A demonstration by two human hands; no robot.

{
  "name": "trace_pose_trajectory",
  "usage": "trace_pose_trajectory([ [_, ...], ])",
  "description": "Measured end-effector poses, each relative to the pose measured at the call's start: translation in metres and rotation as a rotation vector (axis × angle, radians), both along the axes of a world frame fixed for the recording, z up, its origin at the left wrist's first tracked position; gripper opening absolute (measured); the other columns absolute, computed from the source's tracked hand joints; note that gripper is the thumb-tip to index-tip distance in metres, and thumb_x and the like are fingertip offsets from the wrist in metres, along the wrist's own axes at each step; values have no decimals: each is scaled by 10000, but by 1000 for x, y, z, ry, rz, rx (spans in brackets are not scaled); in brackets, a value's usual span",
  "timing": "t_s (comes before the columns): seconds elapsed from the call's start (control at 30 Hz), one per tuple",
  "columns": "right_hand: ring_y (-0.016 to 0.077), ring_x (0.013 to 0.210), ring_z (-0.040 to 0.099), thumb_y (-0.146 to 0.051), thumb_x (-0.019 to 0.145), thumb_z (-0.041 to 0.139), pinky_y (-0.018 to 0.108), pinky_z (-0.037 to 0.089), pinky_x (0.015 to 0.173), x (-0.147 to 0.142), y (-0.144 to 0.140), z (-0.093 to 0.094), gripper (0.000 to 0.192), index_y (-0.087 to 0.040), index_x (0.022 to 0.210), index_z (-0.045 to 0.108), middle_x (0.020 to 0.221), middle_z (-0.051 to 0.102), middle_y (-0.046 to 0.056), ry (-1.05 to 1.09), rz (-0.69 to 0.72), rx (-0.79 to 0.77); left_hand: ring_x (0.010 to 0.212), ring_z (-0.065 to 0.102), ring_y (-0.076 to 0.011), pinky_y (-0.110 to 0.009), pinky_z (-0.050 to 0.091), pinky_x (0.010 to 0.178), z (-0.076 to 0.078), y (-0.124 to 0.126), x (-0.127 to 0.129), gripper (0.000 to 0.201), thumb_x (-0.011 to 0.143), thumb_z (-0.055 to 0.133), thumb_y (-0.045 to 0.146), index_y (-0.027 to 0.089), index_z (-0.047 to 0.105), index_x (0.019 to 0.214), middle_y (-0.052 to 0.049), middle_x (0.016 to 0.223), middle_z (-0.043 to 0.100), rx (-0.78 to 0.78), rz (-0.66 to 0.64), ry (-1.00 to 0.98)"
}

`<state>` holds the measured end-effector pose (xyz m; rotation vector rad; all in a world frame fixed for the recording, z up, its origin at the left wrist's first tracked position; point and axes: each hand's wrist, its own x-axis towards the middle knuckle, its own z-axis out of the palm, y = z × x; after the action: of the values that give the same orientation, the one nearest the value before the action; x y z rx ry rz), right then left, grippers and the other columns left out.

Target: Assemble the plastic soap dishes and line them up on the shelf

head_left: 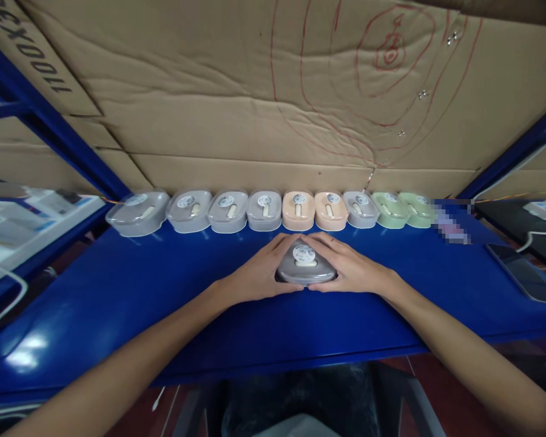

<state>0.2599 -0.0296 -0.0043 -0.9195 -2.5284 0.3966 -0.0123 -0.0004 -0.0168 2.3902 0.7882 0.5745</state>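
Note:
A grey lidded plastic box (305, 267) with a round white label sits on the blue shelf (131, 285) in front of me. My left hand (259, 271) cups its left side and my right hand (350, 267) cups its right side, fingers meeting around it. Behind it, along the back of the shelf, runs a row of several similar boxes: grey ones (188, 210) on the left, two peach ones (298, 210) in the middle, another grey one (361, 209), then two green ones (390, 209) on the right.
A cardboard sheet (255, 97) with red pen marks forms the back wall. Blue shelf posts (50, 127) rise at both sides. A dark phone (523, 273) lies at the shelf's right end. White items and cables (9, 230) sit on the left shelf.

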Motion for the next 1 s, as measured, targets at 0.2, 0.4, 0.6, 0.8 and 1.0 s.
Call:
trace_pose_trajectory([
  [0.2,380,1463,557,-589,855,873,577,507,1221,0,5,0,1109,-323,1743,263,1597,515,157,87,18,-79,1534,460,-393,-610,414,1269,-1,-1,0,1056,849,872,534,319,262,1684,-155,1664,426,-22,-4,-15],
  [0.4,367,1462,557,-524,880,869,577,486,1234,1,8,-3,1017,-323,1720,332,1578,533,151,154,33,-115,1506,493,-385,-597,413,1266,1,-1,1,1007,853,857,567,309,325,1667,-138,1639,474,-35,30,-26],
  [0.6,354,1471,557,-511,885,869,571,490,1240,1,8,-5,974,-340,1705,371,1580,541,134,228,46,-142,1481,525,-380,-595,448,1234,0,1,1,995,855,848,556,319,326,1668,-135,1619,505,-22,22,-34],
  [0.8,378,1460,567,-545,871,870,588,503,1225,1,9,-13,985,-314,1699,388,1570,557,155,218,15,-74,1547,468,-409,-632,395,1267,-6,6,0,1161,728,943,577,306,323,1672,-150,1677,481,13,61,-54],
  [1.0,375,1471,550,-532,875,865,573,483,1243,0,10,-15,1017,-308,1718,342,1595,527,160,161,15,-41,1489,539,-398,-606,434,1249,-8,8,-1,1086,726,954,579,309,410,1626,-127,1610,555,24,57,-72],
])
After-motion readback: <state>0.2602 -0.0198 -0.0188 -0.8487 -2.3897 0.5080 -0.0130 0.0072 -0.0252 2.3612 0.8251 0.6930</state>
